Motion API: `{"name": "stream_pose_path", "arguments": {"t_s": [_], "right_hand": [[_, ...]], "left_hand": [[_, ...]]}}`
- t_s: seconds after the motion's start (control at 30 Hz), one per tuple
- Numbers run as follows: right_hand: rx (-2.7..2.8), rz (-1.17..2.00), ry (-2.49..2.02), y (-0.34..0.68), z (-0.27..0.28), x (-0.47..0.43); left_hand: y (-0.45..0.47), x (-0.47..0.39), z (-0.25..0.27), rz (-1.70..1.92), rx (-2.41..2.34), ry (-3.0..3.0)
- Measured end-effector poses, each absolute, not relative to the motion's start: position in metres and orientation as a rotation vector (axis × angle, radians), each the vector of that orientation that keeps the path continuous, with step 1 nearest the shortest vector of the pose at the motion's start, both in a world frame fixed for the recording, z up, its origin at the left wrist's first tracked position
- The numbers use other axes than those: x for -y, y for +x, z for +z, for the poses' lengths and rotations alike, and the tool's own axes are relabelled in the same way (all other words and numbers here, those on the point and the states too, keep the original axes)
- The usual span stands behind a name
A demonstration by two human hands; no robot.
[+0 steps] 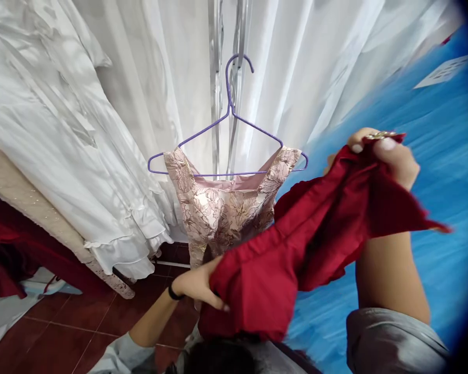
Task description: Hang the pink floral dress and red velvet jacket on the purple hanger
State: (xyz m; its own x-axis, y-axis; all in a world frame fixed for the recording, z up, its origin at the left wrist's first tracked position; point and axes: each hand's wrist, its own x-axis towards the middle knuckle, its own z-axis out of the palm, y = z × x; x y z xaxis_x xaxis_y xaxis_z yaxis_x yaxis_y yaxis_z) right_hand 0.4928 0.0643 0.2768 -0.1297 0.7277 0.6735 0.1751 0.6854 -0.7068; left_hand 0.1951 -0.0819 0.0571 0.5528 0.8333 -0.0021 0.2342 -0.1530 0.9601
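A red satin garment (pixel 273 259), folded and creased, stretches diagonally between my two hands. At its lower left end, my left hand (pixel 200 285) is closed round the cloth, a black band on the wrist. Higher up on the right, my right hand (pixel 398 161) pinches the other end beside a gold-coloured ornament (pixel 382 135). Behind the garment, a pink floral dress (pixel 234 208) hangs by its wide straps on a purple hanger (pixel 231 108). Red cloth covers part of that dress's right side and lower part.
White ruffled garments (pixel 70 140) hang on the left, with a beige sparkly one (pixel 27 208) beside them. Pale curtains (pixel 296 62) and metal poles (pixel 237 31) stand behind the hanger. Bright blue fabric (pixel 444 171) fills the right side. Dark red tiles (pixel 74 317) cover the floor.
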Motion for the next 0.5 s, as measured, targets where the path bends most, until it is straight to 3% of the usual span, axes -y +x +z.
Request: {"name": "stream_pose_path", "arguments": {"t_s": [0.13, 0.3, 0.4, 0.5], "right_hand": [[1.772, 0.799, -0.848, 0.492, 0.269, -0.054], [2.491, 0.937, -0.977, 0.472, 0.226, -0.066], [2.692, 0.821, -0.965, 0.423, 0.186, -0.059], [2.661, 0.913, -0.518, 0.354, 0.155, -0.029]], "left_hand": [[0.139, 0.107, 0.104, 1.161, -1.496, 1.838], [0.102, 0.14, 0.17, 1.773, -1.657, 2.308], [0.108, 0.145, 0.205, 1.955, -1.853, 2.468], [0.119, 0.135, 0.227, 1.892, -2.048, 2.587]]}}
